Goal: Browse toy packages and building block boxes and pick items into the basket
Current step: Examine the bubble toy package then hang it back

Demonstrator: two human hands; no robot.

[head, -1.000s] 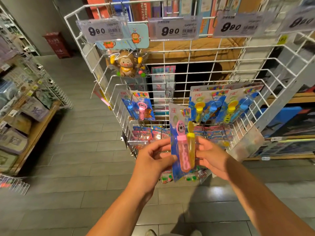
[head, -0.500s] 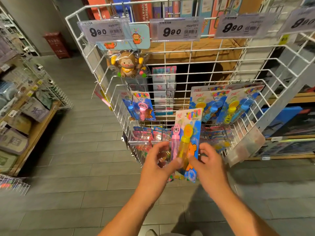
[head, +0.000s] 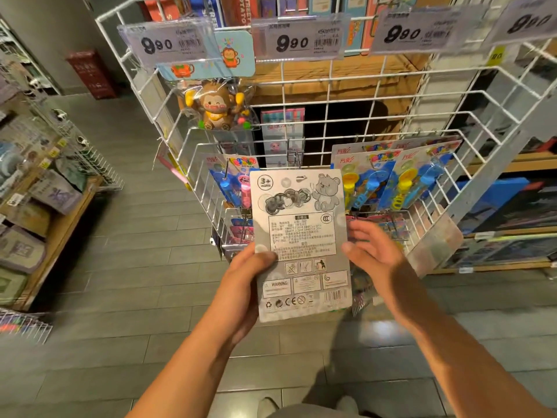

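Browsing only: your left hand [head: 250, 273] pinches the toy card [head: 301, 245], right hand [head: 373, 251] fingers spread beside it; no basket visible.

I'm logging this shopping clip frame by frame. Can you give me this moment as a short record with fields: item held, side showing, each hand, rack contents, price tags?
item held: carded toy package
side showing: grey printed back, with a 3+ mark, a bear drawing and a barcode
left hand: grips the package's lower left edge, thumb on the back
right hand: open, fingers spread beside the right edge
rack contents: white wire rack with a bagged monkey toy and hanging bubble toy cards
price tags: 9.90
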